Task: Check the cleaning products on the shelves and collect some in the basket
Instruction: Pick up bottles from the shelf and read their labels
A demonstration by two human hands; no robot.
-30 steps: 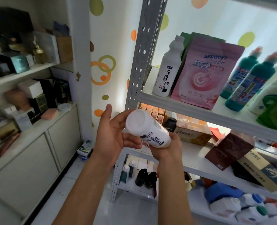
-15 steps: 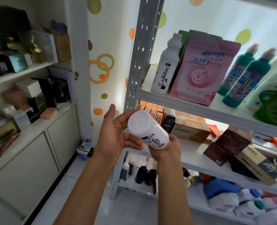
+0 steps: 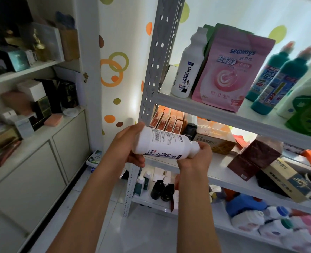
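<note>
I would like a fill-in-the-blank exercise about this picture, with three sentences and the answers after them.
1. The white bottle held in both hands lies nearly ____, not upright.
2. The right hand grips the bottle at its ____ end, while the left hand holds its base.
3. On the top shelf, a matching upright bottle stands beside a ____ pouch marked "seaways".

Answers: horizontal; cap; pink

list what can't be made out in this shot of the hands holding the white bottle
Head view only:
- White bottle: fine print too small to read; its cap is hidden by the right hand.
- Left hand: covers the bottle's base.
- Basket: not in frame.
- Green bottle: cut off by the right edge.
- Bottom-shelf bottles: blurred, labels unreadable.
</note>
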